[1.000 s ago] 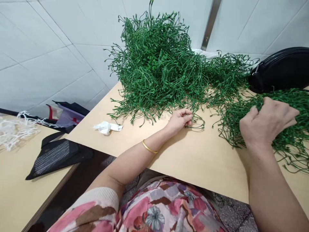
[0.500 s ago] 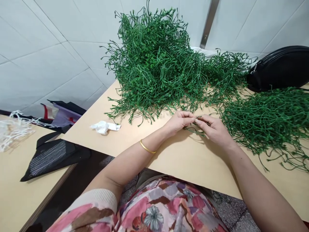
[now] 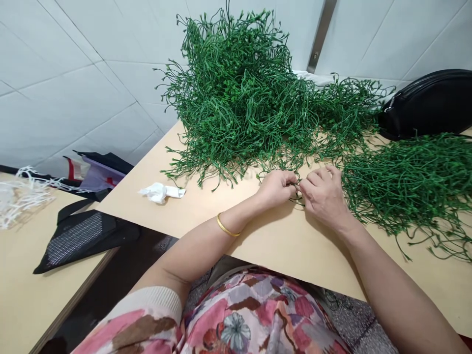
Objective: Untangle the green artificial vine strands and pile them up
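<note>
Close together over the table's middle, both hands work on a thin green stem [image 3: 298, 195], artificial by its look, with most of it hidden by the fingers. My left hand [image 3: 277, 189] pinches it with thumb and forefinger, the other fingers curled. My right hand [image 3: 323, 195] meets it from the other side, closed on the same stem, back of the hand up. Behind them rises a big tangled heap of green plastic stems [image 3: 236, 98] with small budded tips. Beside my right hand lies a second, flatter pile of the stems [image 3: 409, 182].
A crumpled white tissue [image 3: 159, 192] lies left on the table [image 3: 206, 216]. A black bag [image 3: 431, 105] stands at the back right by the tiled wall [image 3: 121, 29]. Leftward, a second table [image 3: 22, 275] carries a black mesh piece [image 3: 77, 238] and white strands [image 3: 22, 199].
My right hand has turned over, its back now facing up and its fingers more curled. My left fingers have curled in more. Both hands stay at the stem.
</note>
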`<move>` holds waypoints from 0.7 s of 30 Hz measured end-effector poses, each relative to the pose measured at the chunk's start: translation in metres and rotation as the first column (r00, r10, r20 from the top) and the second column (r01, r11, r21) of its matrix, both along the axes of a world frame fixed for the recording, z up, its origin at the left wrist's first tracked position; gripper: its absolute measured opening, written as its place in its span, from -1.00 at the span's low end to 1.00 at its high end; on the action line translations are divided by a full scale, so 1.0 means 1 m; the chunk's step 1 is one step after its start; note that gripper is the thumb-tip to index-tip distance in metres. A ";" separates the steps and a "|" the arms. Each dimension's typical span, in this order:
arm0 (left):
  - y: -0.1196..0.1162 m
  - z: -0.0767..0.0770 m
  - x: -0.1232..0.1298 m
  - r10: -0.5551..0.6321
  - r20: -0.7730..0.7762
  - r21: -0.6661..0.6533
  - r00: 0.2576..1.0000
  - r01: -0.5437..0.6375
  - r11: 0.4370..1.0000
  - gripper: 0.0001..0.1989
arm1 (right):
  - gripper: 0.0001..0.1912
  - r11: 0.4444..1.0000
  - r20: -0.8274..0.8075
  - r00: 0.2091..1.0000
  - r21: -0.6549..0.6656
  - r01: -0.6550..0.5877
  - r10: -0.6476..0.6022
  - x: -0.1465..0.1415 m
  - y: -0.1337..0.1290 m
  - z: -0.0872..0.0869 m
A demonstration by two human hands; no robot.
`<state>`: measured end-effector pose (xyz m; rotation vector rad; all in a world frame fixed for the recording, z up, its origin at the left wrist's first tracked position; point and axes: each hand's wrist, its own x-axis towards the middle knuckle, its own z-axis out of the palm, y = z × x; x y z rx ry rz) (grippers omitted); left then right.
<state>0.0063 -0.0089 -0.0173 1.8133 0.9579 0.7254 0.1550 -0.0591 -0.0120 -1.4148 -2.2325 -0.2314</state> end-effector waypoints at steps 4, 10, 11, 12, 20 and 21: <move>0.008 -0.003 -0.002 0.153 -0.143 0.204 0.978 -0.122 0.971 -0.88 | -0.67 0.894 -0.314 0.906 -0.256 -0.369 0.284 -0.003 -0.009 0.018; 0.016 -0.002 -0.004 0.113 0.179 -0.227 0.977 -0.071 0.971 -0.84 | -0.73 0.971 -0.677 0.724 -0.237 -0.042 -0.134 0.011 -0.008 0.020; 0.014 -0.001 -0.004 0.100 0.220 -0.270 0.970 -0.038 0.962 -0.82 | -0.73 0.971 -0.682 0.708 -0.239 0.018 -0.182 0.013 -0.006 0.016; 0.011 0.000 -0.003 0.085 0.256 -0.301 0.963 -0.004 0.954 -0.80 | -0.73 0.970 -0.677 0.708 -0.239 0.046 -0.200 0.014 -0.003 0.012; 0.004 0.004 -0.002 0.060 0.449 -0.470 0.891 0.178 0.864 -0.78 | -0.81 0.958 -0.545 0.820 -0.285 0.016 -0.176 -0.005 0.004 -0.007; 0.005 0.004 -0.002 0.064 0.460 -0.476 0.886 0.186 0.859 -0.78 | -0.81 0.957 -0.534 0.829 -0.290 0.008 -0.168 -0.005 0.004 -0.008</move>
